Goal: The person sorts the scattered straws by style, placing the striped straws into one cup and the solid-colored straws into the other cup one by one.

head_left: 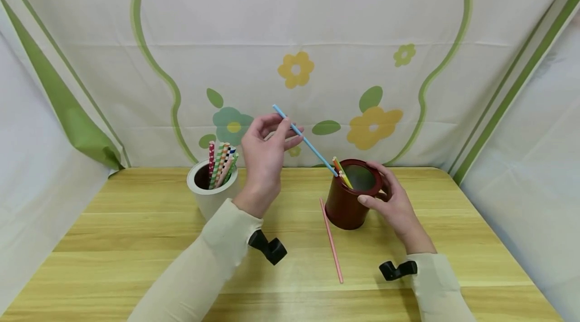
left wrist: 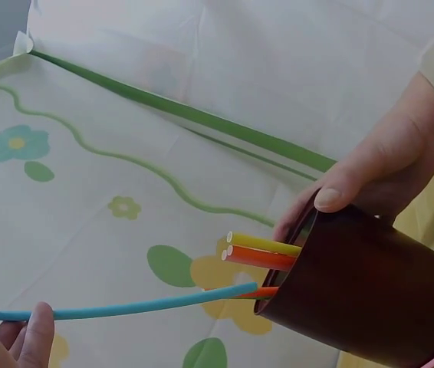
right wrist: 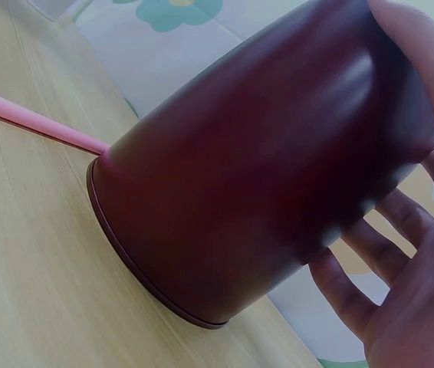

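Observation:
My left hand (head_left: 267, 161) pinches a blue straw (head_left: 308, 143) near its upper end between thumb and fingers. The straw slants down to the right, its lower tip right at the rim of a dark red mug (head_left: 346, 206). Several yellow, orange and green straws (left wrist: 271, 251) lean inside that mug. My right hand (head_left: 396, 206) grips the mug on its handle side, thumb over the near rim and fingers around the far side. In the right wrist view the mug's base (right wrist: 156, 284) meets the wooden table, with the fingers partly hidden behind the mug.
A pink straw (head_left: 332, 241) lies on the table (head_left: 290, 282) just left of the mug. At the left stands a white cup (head_left: 210, 204) holding several patterned paper straws (head_left: 222, 163). A flower-printed curtain (head_left: 254, 70) hangs behind the table's back edge.

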A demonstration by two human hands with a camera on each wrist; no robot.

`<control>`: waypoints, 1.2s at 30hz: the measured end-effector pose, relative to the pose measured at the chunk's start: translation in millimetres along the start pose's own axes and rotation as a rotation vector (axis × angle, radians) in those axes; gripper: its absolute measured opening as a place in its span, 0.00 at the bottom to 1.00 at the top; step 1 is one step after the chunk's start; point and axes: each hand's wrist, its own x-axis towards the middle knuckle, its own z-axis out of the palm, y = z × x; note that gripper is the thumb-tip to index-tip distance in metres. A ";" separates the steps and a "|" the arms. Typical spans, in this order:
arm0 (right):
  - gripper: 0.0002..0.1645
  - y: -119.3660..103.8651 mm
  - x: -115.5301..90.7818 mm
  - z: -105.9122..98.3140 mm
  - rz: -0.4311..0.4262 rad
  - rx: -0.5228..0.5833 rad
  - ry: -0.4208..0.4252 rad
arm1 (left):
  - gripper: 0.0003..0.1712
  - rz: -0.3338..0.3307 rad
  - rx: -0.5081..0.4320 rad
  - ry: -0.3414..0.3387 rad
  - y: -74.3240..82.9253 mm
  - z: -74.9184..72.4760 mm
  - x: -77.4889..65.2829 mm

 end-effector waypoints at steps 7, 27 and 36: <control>0.49 -1.5 -0.6 -1.7 0.002 0.012 0.012 | 0.07 -0.004 -0.008 -0.014 -7.5 9.6 -2.3; 0.49 0.0 0.8 1.4 -0.004 0.031 -0.004 | 0.08 -0.076 0.023 -0.087 -25.6 10.3 -7.6; 0.49 -0.2 1.3 1.4 -0.008 0.039 0.000 | 0.08 -0.105 0.128 -0.150 -24.8 5.6 -6.3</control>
